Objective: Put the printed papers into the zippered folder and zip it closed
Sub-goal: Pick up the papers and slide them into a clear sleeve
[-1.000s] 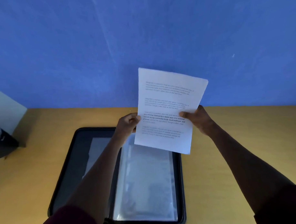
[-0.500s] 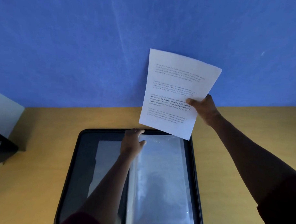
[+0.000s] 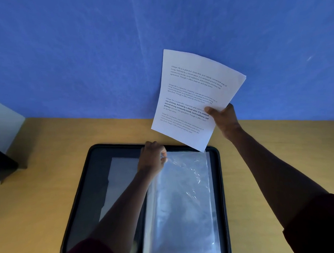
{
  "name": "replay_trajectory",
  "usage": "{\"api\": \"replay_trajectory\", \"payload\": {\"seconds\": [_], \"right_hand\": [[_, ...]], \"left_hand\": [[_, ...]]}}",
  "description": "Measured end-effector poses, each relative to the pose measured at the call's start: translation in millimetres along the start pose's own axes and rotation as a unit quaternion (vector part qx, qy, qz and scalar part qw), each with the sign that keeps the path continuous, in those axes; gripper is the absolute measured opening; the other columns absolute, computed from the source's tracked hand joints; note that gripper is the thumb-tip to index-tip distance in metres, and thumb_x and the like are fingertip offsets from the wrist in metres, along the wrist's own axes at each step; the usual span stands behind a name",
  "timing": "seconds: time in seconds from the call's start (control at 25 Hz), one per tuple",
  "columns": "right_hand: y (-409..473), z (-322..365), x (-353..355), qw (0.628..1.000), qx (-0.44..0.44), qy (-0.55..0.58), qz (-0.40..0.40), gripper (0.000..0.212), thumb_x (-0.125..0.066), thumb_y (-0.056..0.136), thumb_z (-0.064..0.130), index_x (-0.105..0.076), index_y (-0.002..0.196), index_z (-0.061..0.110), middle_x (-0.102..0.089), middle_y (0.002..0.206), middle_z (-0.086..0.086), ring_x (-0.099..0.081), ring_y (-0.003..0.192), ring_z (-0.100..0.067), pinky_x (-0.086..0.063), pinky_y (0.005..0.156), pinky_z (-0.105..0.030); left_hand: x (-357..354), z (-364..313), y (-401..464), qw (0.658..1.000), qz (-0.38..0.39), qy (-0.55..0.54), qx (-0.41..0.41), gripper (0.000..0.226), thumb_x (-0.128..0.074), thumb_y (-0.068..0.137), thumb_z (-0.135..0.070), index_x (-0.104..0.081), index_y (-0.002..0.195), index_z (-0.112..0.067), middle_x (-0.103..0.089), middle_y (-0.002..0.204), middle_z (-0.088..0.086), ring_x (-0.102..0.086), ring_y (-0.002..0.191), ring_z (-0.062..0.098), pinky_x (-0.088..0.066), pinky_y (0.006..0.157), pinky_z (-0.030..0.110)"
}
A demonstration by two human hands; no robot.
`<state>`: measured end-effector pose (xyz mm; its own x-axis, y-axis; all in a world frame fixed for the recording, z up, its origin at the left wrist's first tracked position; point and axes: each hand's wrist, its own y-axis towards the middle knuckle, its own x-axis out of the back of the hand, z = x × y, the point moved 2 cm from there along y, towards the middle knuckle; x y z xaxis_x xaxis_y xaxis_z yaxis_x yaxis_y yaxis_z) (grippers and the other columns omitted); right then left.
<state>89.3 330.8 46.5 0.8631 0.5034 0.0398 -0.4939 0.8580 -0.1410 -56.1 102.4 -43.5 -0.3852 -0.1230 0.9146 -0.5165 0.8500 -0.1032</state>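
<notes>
A black zippered folder [image 3: 92, 178] lies open flat on the wooden desk, with clear plastic sleeves [image 3: 183, 197] on its right half and a grey sheet in its left half. My left hand [image 3: 152, 158] pinches the top left corner of the uppermost sleeve. My right hand [image 3: 223, 117] holds the printed papers [image 3: 191, 91] by their right edge, tilted, in the air above the folder's far right corner. The lowest corner of the papers hangs just over the sleeves' top edge.
The wooden desk [image 3: 49, 145] meets a blue wall [image 3: 84, 53] at the back. A dark object [image 3: 2, 166] stands at the left edge beside a pale panel [image 3: 3, 120].
My left hand let go of the papers and dropped onto the sleeves' top corner, now pinching it. My right hand lifted the papers up and to the right.
</notes>
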Motion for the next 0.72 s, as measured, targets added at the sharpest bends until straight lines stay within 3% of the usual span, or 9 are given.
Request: {"api": "replay_trajectory", "payload": {"seconds": [0.16,0.32,0.48,0.72], "right_hand": [[4.1,-7.4,-12.8,1.000,0.000,0.019,0.001,0.023,-0.069,0.088,0.003,-0.066,0.106,0.016,-0.073,0.102,0.004,-0.071,0.091,-0.007,-0.057,0.076,-0.024],[5.0,-20.4,-27.5,1.000,-0.015,0.020,0.010,0.020,-0.069,0.088,0.003,-0.067,0.100,0.018,-0.073,0.098,0.005,-0.071,0.086,-0.005,-0.056,0.075,-0.023],[10.3,-30.2,-33.9,0.999,-0.021,0.024,0.007,0.021,-0.069,0.088,0.001,-0.067,0.098,0.019,-0.072,0.097,0.006,-0.070,0.083,-0.002,-0.056,0.075,-0.023],[12.1,-45.7,-42.2,0.998,-0.045,0.004,0.035,0.018,-0.070,0.088,0.003,-0.067,0.100,0.016,-0.072,0.102,-0.003,-0.070,0.089,-0.012,-0.058,0.080,-0.032]], "left_hand": [[-1.5,-9.1,4.5,0.999,0.041,-0.025,-0.012,0.011,-0.076,0.080,-0.022,-0.069,0.087,-0.027,-0.070,0.085,-0.013,-0.051,0.098,0.015,-0.040,0.083,0.033],[-3.2,-16.3,7.4,0.996,0.056,-0.054,-0.034,0.011,-0.076,0.081,-0.021,-0.072,0.086,-0.029,-0.070,0.086,-0.013,-0.056,0.097,0.014,-0.047,0.086,0.039],[-4.3,-21.8,11.1,0.996,0.060,-0.050,-0.050,0.008,-0.074,0.083,-0.021,-0.072,0.086,-0.028,-0.068,0.088,-0.012,-0.054,0.097,0.014,-0.044,0.086,0.038],[-5.2,-16.1,11.8,0.994,0.057,-0.069,-0.055,0.006,-0.072,0.082,-0.022,-0.072,0.085,-0.028,-0.071,0.086,-0.016,-0.055,0.096,0.011,-0.039,0.082,0.032]]}}
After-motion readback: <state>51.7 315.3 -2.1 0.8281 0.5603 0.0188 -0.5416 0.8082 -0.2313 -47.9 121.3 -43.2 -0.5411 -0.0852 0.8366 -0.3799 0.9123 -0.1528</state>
